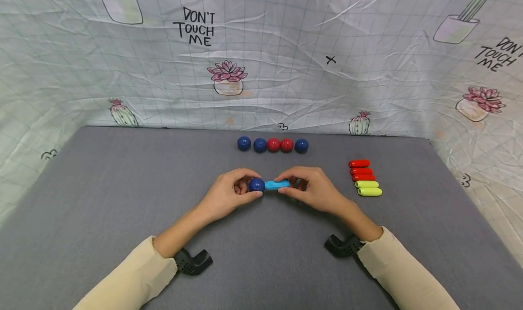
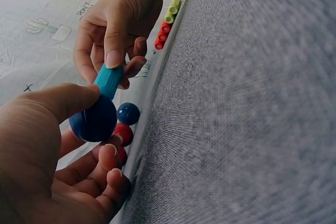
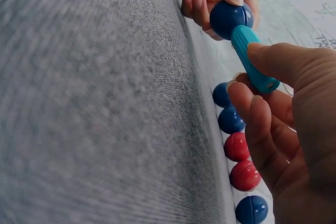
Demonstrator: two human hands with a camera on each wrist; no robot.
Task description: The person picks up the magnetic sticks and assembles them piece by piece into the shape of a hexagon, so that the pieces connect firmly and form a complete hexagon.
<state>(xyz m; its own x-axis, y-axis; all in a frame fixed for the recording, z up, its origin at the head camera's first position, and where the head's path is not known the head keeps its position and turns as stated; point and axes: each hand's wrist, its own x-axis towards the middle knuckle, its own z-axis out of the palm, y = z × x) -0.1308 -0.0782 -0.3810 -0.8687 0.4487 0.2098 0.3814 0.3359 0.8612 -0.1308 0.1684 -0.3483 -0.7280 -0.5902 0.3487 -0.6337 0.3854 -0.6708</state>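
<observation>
Between thumb and fingers my left hand (image 1: 230, 192) pinches a dark blue ball (image 1: 257, 184). My right hand (image 1: 314, 189) pinches a light blue ribbed handle (image 1: 276, 185) by its outer end. The handle's other end meets the ball, so the two form one line above the middle of the table. In the right wrist view the handle (image 3: 251, 59) shows a small hole at its free end, and the ball (image 3: 229, 19) has a seam. Whether the handle sits inside the ball or only touches it, I cannot tell.
Behind my hands, a row of blue balls (image 1: 260, 145) and red balls (image 1: 273, 145) lies on the grey table (image 1: 122, 187). To the right are stacked red handles (image 1: 361, 171) and yellow handles (image 1: 369, 191). A printed cloth (image 1: 286, 83) hangs along the back.
</observation>
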